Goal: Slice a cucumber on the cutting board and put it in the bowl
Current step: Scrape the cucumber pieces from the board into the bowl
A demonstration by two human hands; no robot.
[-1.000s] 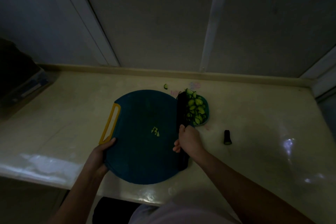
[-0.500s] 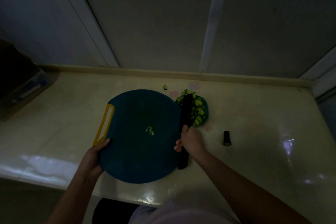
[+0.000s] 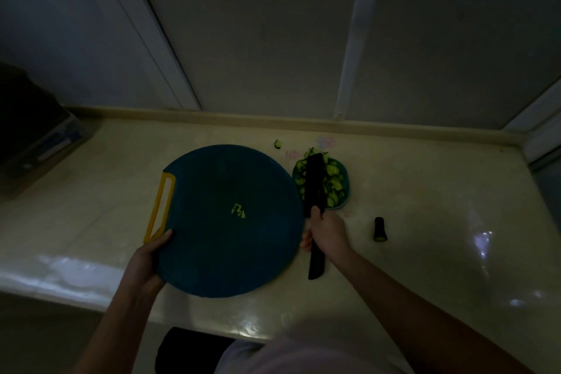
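cutting board (image 3: 218,252): round, teal, flat | bowl (image 3: 347,182): holds cucumber slices (image 3: 334,182)

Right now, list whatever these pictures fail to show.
Head view: the knife blade covers a strip of the bowl and its slices.
Head view: the left hand has its fingers under the cutting board.
Head view: the dark box at left, cut by the frame edge, too dim to identify.
Head view: bits on the board, too small to name.
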